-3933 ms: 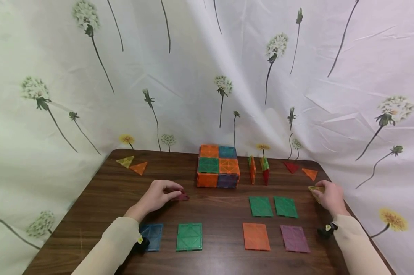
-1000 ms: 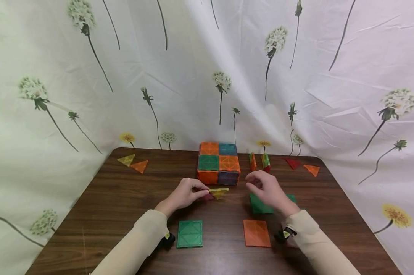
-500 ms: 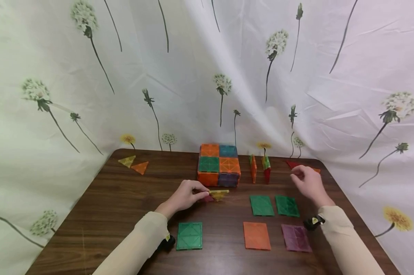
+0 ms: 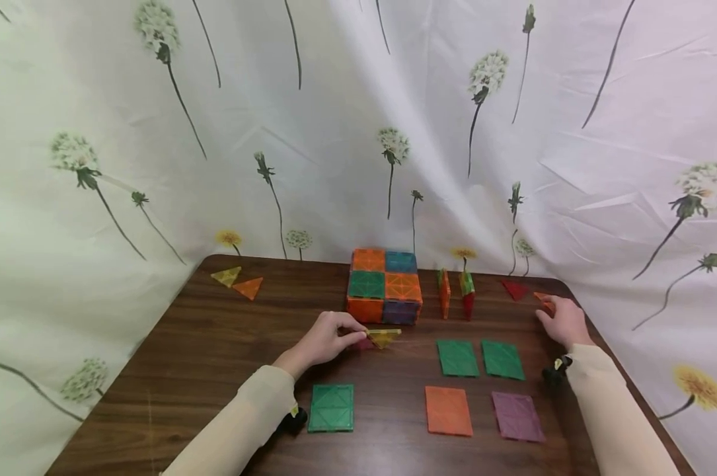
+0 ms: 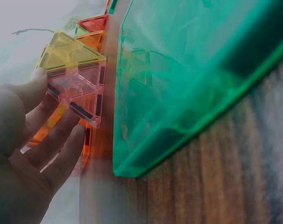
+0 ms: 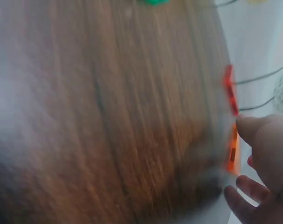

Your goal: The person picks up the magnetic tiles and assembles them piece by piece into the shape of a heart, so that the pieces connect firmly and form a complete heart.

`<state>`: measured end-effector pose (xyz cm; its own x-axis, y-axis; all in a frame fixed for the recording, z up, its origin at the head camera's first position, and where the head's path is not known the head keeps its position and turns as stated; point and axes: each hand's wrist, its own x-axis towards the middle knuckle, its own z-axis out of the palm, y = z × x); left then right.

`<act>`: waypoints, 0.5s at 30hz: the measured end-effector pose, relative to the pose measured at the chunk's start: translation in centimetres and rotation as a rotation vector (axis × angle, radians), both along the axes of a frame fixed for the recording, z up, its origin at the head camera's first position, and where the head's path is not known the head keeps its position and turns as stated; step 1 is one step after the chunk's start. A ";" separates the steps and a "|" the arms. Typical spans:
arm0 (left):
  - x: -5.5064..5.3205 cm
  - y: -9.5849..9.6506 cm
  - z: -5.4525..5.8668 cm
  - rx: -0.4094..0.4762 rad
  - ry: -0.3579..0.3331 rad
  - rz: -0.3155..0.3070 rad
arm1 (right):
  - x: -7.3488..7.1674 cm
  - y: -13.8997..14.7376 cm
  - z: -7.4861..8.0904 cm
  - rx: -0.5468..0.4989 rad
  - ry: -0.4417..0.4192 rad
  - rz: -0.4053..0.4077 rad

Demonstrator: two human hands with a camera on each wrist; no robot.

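My left hand (image 4: 330, 338) pinches a pair of translucent magnetic triangle tiles, held above the table in front of a tile box. In the left wrist view these are a yellow triangle (image 5: 66, 50) and a pink triangle (image 5: 80, 88), joined along one edge. At the table's far right corner, my right hand (image 4: 565, 322) is at an orange triangle tile (image 4: 544, 299) lying flat. The right wrist view has thumb and fingers spread apart around the orange triangle; whether they touch it I cannot tell. A red triangle tile (image 4: 515, 289) lies just left of it.
The tile box (image 4: 367, 284) stands at the back middle. Right of it stand upright orange tiles (image 4: 445, 295) and red-and-green tiles (image 4: 468, 295). Flat square tiles include green (image 4: 331, 408), orange (image 4: 448, 410) and purple (image 4: 517, 416) ones. Yellow (image 4: 226, 276) and orange triangles (image 4: 249, 288) lie back left.
The yellow triangle, earlier in my right hand, now joins the pink one in my left hand, which has moved right. My right hand has gone from the middle to the far right corner.
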<state>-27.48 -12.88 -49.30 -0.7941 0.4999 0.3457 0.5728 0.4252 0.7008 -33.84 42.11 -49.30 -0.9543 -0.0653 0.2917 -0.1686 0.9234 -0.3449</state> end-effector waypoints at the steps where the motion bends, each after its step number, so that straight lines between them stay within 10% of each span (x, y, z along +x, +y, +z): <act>1: 0.0 0.0 0.0 0.001 -0.001 -0.003 | -0.1 0.2 -0.1 0.025 -0.020 0.007; 15: 0.2 0.0 0.0 -0.001 -0.001 0.007 | 0.4 0.2 -0.3 0.101 -0.087 -0.056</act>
